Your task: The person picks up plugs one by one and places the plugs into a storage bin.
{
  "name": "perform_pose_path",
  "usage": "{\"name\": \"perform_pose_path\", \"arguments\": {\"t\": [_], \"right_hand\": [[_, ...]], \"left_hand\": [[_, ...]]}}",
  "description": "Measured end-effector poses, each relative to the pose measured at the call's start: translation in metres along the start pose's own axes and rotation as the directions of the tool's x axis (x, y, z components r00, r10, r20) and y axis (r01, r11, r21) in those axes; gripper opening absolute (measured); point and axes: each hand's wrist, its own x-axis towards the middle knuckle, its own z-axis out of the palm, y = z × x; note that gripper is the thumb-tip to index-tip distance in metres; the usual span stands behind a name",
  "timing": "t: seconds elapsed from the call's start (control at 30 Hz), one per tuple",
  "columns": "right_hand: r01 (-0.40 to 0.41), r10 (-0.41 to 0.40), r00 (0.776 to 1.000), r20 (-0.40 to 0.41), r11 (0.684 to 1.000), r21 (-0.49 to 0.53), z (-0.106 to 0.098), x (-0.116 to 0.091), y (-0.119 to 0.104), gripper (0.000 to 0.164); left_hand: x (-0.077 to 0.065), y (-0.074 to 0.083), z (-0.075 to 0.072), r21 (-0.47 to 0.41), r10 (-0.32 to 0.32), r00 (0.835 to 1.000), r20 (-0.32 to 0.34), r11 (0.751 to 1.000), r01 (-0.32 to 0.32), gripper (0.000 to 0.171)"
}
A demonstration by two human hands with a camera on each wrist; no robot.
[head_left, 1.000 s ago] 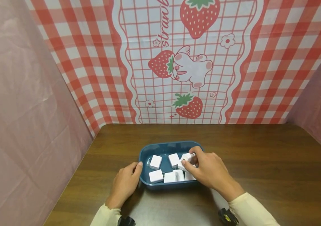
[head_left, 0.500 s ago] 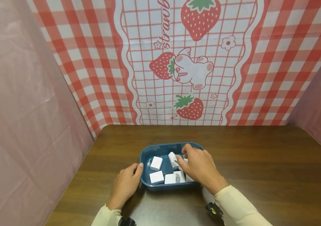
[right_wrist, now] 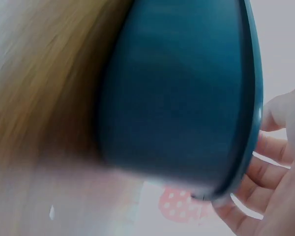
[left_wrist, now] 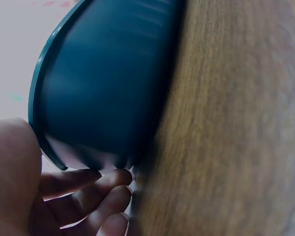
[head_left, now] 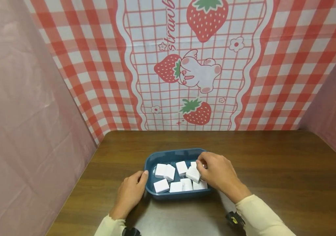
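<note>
A blue tray [head_left: 179, 195] with rounded corners stands on the table, holding several white charger plugs [head_left: 161, 186]. My left hand [head_left: 131, 193] grips its left end, with the thumb on the rim and the fingers against the outer wall in the left wrist view. Over the right end is my right hand [head_left: 219, 172], its loosely bent fingertips next to a tilted white charger plug [head_left: 193, 174]. Spaced fingers [right_wrist: 265, 173] show beside the rim in the right wrist view. Part of their tips is hidden, and no held plug is visible.
The brown wooden table [head_left: 274, 177] extends around the tray, farther to the right than to the left. Behind it hangs a red-checked strawberry cloth [head_left: 197, 75]. Pink cloth [head_left: 32, 131] hangs at the left side, and more at the right.
One charger plug now lies beside the upper left one in the tray. My right hand went left inside the tray, then came back to the right end. The left hand stays on the rim.
</note>
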Motion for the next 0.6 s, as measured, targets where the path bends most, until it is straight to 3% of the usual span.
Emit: {"name": "perform_pose_path", "arguments": {"t": [0.27,0.6], "right_hand": [[-0.029,0.030,0.999,-0.042,0.999,0.022,-0.009,-0.006,0.019,0.005],[-0.105,0.106,0.994,0.018,0.994,-0.039,-0.011,-0.016,0.043,0.005]], "left_hand": [[0.002,-0.010,-0.006,-0.017,-0.020,1.000,-0.004,1.000,0.020,0.038],[0.005,-0.020,-0.010,-0.033,-0.008,1.000,-0.004,0.999,0.008,0.041]]}}
